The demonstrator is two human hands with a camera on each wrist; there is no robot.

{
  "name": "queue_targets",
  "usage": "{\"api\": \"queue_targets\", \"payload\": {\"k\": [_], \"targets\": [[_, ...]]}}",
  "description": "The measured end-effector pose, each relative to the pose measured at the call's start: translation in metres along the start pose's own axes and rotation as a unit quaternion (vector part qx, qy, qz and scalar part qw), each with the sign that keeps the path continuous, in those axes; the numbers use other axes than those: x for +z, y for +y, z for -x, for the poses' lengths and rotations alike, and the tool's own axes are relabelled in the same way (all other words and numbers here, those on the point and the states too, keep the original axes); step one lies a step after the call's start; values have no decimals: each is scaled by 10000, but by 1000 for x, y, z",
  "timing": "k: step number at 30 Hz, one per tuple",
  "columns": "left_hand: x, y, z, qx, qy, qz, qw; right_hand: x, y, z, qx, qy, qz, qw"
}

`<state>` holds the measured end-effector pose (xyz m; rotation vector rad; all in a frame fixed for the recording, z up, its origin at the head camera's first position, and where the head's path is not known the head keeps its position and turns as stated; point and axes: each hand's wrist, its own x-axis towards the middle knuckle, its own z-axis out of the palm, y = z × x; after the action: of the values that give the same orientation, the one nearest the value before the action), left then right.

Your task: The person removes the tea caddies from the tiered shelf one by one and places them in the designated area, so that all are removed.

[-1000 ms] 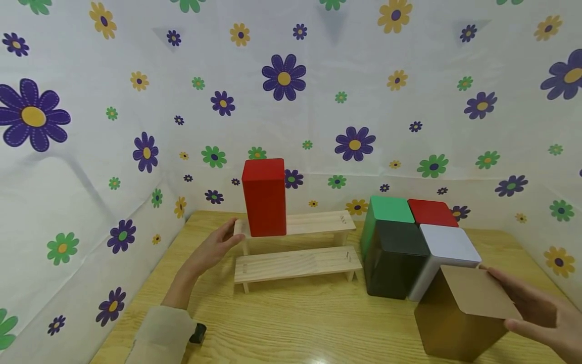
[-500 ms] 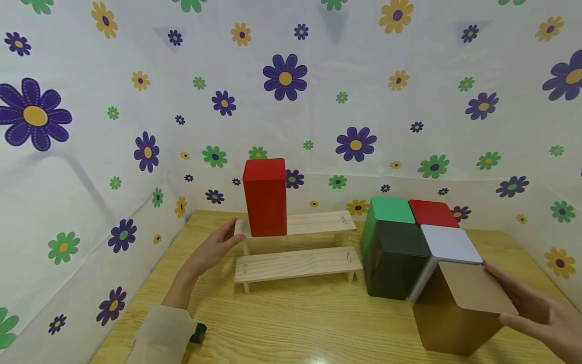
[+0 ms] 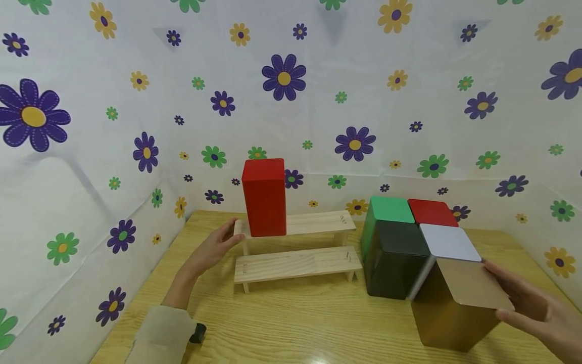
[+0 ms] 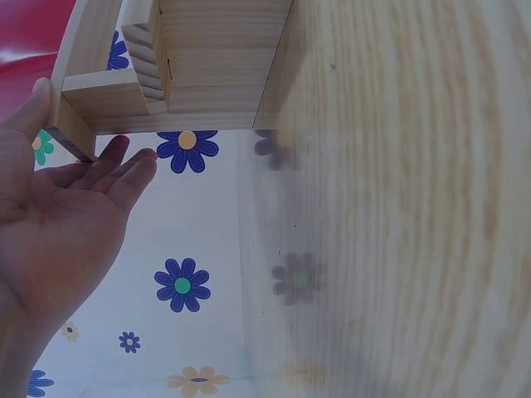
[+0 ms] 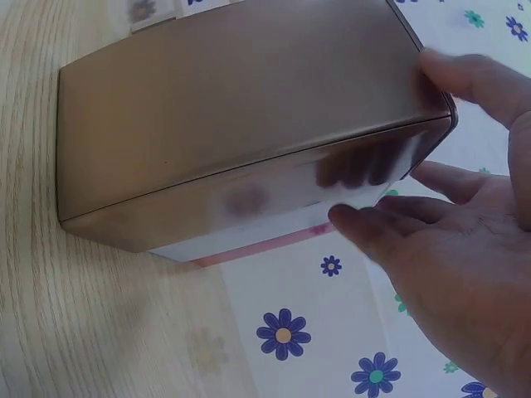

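My left hand (image 3: 212,251) holds the left end of a two-tier wooden step shelf (image 3: 318,223), thumb on the plank and fingers beside its end. In the left wrist view, the left hand (image 4: 70,224) has thumb and fingers on either side of the plank's corner (image 4: 73,133). A tall red box (image 3: 265,202) stands upright on the upper tier. At lower right, my right hand (image 3: 541,308) grips a gold-brown box (image 3: 454,313) by its top edges, thumb at the near corner. The right wrist view shows the same gold-brown box (image 5: 241,108) with fingers along its far side.
Close behind the gold-brown box stand a black box (image 3: 400,263), a white box (image 3: 450,241), a green box (image 3: 392,209) and a red-topped box (image 3: 434,213), grouped together. A flowered cloth (image 3: 309,111) walls the wooden table (image 3: 291,323) at the back and sides.
The right hand has slid the gold-brown box slightly away from me and to the left, closer to the white and black boxes. The left hand and the shelf have kept still.
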<state>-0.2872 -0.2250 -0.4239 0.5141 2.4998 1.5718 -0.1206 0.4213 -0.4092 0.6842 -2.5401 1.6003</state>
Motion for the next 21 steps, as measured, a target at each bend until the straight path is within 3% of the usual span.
{"api": "queue_targets", "payload": {"k": [4,7,12,21], "targets": [[-1,0,1,9,-17,-20,10000,-2,-5,-3,-298,164,-185,9992],[-1,0,1,14,4,-17,10000,-4,-15,-9,-320,520,332,9976],[-2,0,0,6,18,-10,10000,-6,-39,-26,-9,904,1325,9871],[-2,-2,-1,48,-64,82,9999,-4,-79,-65,972,858,1695,9770]]}}
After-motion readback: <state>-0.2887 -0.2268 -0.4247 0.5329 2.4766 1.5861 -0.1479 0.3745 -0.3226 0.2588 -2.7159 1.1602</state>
